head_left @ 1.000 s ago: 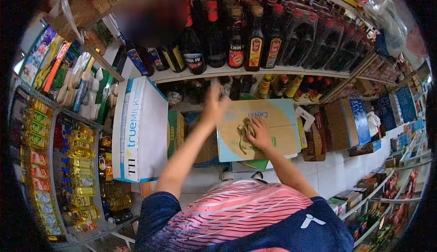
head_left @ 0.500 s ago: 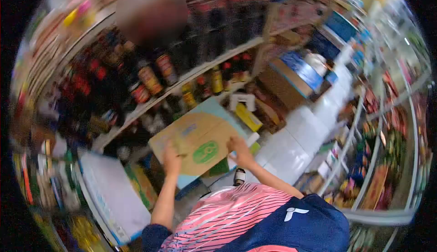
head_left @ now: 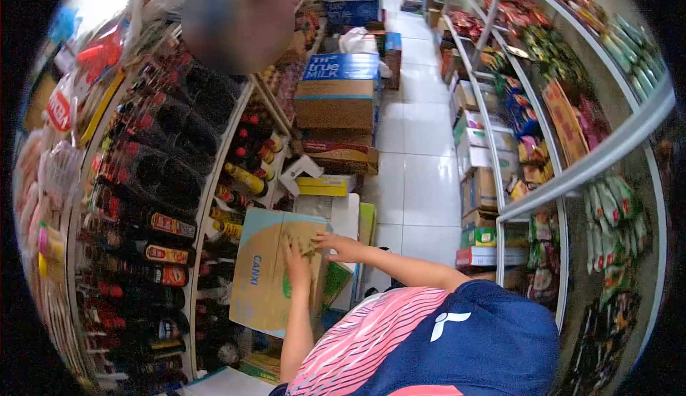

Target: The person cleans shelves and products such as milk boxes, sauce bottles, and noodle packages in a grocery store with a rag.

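- Since earlier, I'm bringing the left hand (head_left: 298,271) down near the right hand (head_left: 344,246), onto the carton (head_left: 259,276).
- Left fingers are spreading; whether the right are gripping, I'm not seeing.
- Cloth (head_left: 307,243) is lying between both; pressing evenly seems wise.
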